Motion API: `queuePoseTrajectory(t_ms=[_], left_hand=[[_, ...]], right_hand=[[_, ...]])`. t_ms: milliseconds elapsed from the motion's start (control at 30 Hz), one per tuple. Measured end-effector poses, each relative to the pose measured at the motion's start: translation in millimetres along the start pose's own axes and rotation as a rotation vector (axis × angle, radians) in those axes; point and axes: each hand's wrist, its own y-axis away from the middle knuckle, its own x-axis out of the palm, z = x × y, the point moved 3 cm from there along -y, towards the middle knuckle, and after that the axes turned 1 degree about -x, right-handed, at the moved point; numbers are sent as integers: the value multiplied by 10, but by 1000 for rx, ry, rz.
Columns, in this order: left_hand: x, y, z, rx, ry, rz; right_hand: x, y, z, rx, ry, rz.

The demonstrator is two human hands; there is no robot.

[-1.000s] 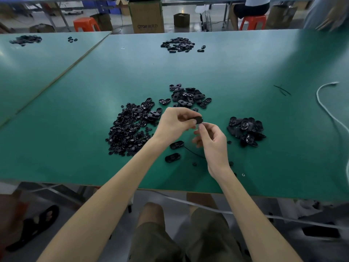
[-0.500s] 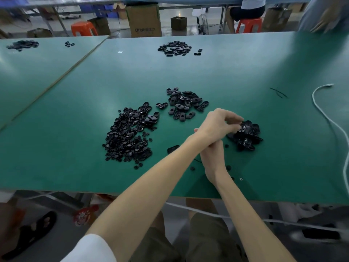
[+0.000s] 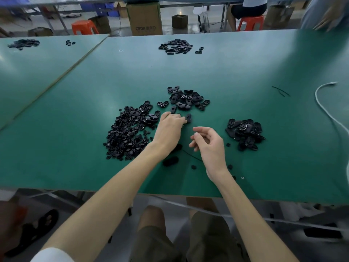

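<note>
One wide-angle camera, worn on the head, looks forward and down across the green table, close above the left hand and right hand at frame centre.
</note>
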Motion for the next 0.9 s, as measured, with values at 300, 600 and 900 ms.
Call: queuePoseTrajectory(t_ms=[300, 600, 900], left_hand=[[-212, 165, 89, -76, 269, 162], [-234, 169, 207, -169, 208, 238], [-308, 281, 115, -225, 702, 206]], right_hand=[[-7, -6, -13, -8, 5, -4], [-11, -9, -20, -13, -1, 0], [4, -11, -10, -49, 21, 48]])
